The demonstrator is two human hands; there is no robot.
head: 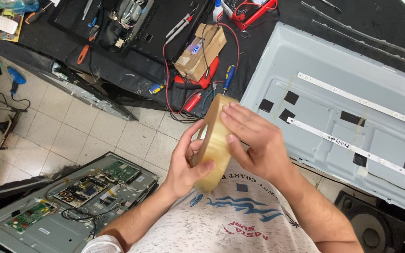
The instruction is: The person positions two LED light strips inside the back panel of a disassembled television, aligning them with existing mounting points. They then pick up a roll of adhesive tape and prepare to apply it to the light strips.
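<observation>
One head-worn camera looks steeply down, close over the chest, toward workbench (268, 42) and floor (94, 136).

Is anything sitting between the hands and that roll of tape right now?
Nothing visible does. The roll of clear tape is already held in front of the chest: the left hand grips its lower side with the thumb on the outer face, and the right hand lies flat across the outer face, fingers directly on the tape.
</observation>
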